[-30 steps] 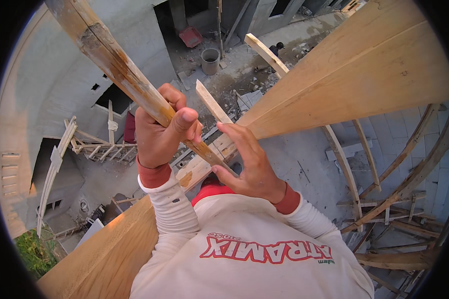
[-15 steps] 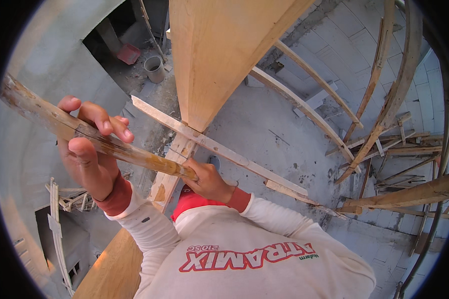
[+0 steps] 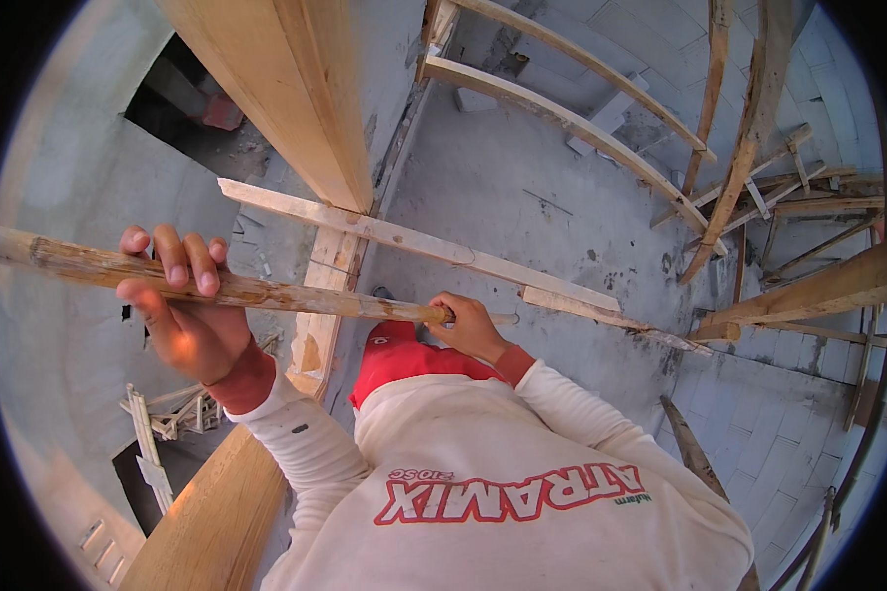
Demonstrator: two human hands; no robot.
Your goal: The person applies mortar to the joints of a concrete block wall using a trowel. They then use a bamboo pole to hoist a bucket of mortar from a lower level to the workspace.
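A long, round wooden pole (image 3: 310,297) with worn, peeling brown patches runs across in front of me, nearly level. Toward its left part, my left hand (image 3: 192,325) grips it, the fingers curled over the top and the thumb on the near side. The pole's right end lies in my right hand (image 3: 473,328), closed around it. A thin piece with a small hook-like tip (image 3: 508,318) sticks out past that hand; whether it belongs to the pole I cannot tell. Just beyond the pole, a pale wooden batten (image 3: 434,249) crosses a thick timber beam (image 3: 310,108).
Another heavy beam (image 3: 207,512) lies beside my left arm. Far below is a grey concrete floor (image 3: 503,197). Curved wooden strips (image 3: 581,123) and slanting timbers (image 3: 729,148) stand at the right. Scrap wood (image 3: 182,409) is piled low at the left, near a dark opening (image 3: 172,89).
The pole has swung from a downward slant to nearly level. My right hand has moved right with its end, and the view has turned. Both hands still hold the pole.
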